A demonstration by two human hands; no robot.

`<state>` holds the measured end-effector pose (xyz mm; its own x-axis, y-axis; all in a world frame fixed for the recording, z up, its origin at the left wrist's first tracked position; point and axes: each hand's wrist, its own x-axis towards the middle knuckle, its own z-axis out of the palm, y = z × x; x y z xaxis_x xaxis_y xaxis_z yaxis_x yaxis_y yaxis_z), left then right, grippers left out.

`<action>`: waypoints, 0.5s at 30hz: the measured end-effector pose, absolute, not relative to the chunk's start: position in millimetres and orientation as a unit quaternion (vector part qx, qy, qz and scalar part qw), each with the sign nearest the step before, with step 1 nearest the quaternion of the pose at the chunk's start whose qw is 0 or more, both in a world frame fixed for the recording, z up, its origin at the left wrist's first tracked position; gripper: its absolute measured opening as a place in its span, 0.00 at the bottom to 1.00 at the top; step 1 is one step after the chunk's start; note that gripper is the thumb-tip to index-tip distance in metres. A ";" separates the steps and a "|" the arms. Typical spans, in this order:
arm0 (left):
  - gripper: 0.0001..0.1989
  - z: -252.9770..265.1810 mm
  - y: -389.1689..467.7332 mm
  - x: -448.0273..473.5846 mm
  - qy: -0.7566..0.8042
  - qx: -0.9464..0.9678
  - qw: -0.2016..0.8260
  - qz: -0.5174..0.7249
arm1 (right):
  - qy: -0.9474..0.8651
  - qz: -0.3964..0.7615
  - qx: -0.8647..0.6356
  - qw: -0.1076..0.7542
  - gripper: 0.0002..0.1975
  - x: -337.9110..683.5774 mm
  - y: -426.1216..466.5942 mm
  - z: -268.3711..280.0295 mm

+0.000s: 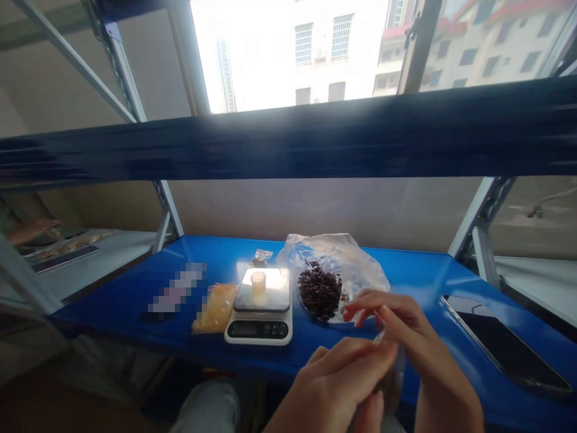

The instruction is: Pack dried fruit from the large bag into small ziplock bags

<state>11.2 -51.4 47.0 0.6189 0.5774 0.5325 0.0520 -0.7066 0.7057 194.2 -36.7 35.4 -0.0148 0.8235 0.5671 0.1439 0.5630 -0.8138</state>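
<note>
My left hand point(338, 376) is closed around a small clear plastic bag point(396, 376) at the front edge of the table. My right hand point(419, 340) pinches the top of the same bag, its fingers bent. Something brownish shows inside the bag, mostly hidden by my hands. Just beyond them lies a large open clear bag point(360, 255) with dark dried pieces point(319, 291) in it. To the left stands a white digital scale point(259, 334) with a small pale cup point(258, 282) on its plate.
Left of the scale lies a bag of yellowish contents point(219, 307); a small clear packet point(261, 257) sits behind it. A phone point(500, 340) rests at the right on the blue tabletop point(419, 267). A blue beam point(288, 144) crosses above. At far left another person's hand point(36, 230) shows.
</note>
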 end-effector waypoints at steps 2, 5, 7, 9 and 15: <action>0.24 50.0 -50.2 14.9 0.169 0.834 0.342 0.398 | -0.642 0.274 -0.357 0.620 0.14 197.9 -39.1 32.8; 0.21 53.4 -45.8 12.9 0.171 0.825 0.339 0.418 | -0.630 0.257 -0.354 0.642 0.10 201.8 -42.6 32.9; 0.20 53.4 -44.8 8.6 0.181 0.821 0.334 0.426 | -0.647 0.259 -0.349 0.626 0.05 201.6 -44.7 36.0; 0.20 51.6 -46.4 4.3 0.191 0.821 0.324 0.430 | -0.662 0.271 -0.355 0.601 0.02 199.2 -45.5 40.0; 0.19 42.7 -53.6 0.6 0.240 0.827 0.234 0.451 | -0.643 0.282 -0.457 0.545 0.08 187.2 -32.1 41.4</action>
<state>0.6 -53.6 42.7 0.4784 0.6085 0.6331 0.1872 -0.7751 0.6035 187.2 -32.1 41.4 0.0134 0.8964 0.4431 0.2805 0.4220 -0.8621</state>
